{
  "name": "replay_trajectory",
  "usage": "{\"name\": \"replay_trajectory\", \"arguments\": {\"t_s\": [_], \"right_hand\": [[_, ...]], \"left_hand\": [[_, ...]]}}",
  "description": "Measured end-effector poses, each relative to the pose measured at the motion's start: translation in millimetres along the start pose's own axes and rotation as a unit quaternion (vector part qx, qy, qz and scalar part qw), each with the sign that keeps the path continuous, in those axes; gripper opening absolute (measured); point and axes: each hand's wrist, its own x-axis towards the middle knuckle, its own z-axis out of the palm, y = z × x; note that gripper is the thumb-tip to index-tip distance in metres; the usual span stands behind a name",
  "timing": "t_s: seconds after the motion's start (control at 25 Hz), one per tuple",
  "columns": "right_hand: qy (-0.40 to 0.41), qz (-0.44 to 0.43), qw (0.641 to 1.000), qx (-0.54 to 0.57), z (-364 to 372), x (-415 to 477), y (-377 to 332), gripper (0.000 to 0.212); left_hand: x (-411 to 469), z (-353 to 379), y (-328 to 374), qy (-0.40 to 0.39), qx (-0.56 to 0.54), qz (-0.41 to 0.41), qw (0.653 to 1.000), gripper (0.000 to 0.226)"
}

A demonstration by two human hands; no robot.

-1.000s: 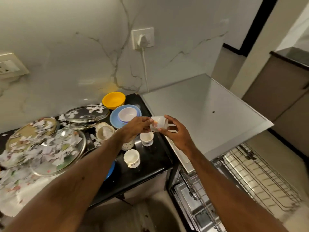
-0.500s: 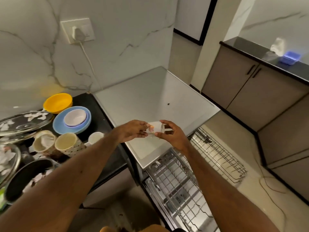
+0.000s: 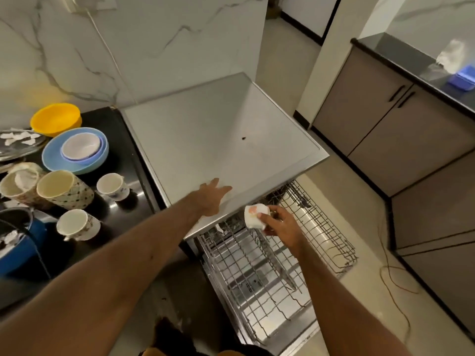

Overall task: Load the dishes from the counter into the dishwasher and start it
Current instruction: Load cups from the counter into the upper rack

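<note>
My right hand [image 3: 280, 223] holds a small white cup [image 3: 254, 217] with an orange mark, tipped on its side above the pulled-out wire rack [image 3: 259, 273] of the open dishwasher. My left hand [image 3: 212, 197] rests open, fingers spread, on the grey dishwasher top [image 3: 218, 134] near its front edge. On the black counter [image 3: 123, 206] to the left stand two small white cups [image 3: 111, 186] [image 3: 77, 224], two patterned mugs [image 3: 64, 190] [image 3: 19, 183], a blue plate [image 3: 51, 158] with a white bowl [image 3: 81, 146] in it, and a yellow bowl [image 3: 56, 119].
A blue pot [image 3: 18, 242] sits at the counter's left edge, a glass lid [image 3: 18, 143] with paper scraps behind it. A second rack [image 3: 323, 227] extends to the right. Brown cabinets [image 3: 385, 129] stand right; an orange cable [image 3: 393, 273] lies on the floor.
My left hand let go of the white cup and moved onto the dishwasher top. My right hand carried the cup down toward the rack. The view turned right and down.
</note>
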Motion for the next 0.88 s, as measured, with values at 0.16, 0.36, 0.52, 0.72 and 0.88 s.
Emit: {"name": "replay_trajectory", "arguments": {"t_s": [0.16, 0.36, 0.52, 0.72, 0.88], "right_hand": [[0.035, 0.02, 0.995, -0.096, 3, 19, 30, 0.064], [0.011, 0.019, 0.97, -0.24, 33, 52, 41, 0.069], [-0.012, 0.036, 0.947, -0.318, 55, 83, 61, 0.073], [-0.041, 0.031, 0.909, -0.414, 66, 107, 76, 0.067], [-0.059, 0.016, 0.885, -0.461, 72, 127, 81, 0.061]], "left_hand": [[6, -7, 16, -0.012, 0.047, 0.0, 0.999, 0.104], [24, -21, 12, -0.041, 0.058, -0.028, 0.997, 0.118], [29, -20, 6, -0.047, 0.049, -0.021, 0.997, 0.121], [35, -16, 5, -0.051, 0.033, -0.019, 0.998, 0.123], [39, -15, 2, -0.055, 0.039, -0.008, 0.998, 0.124]]}}
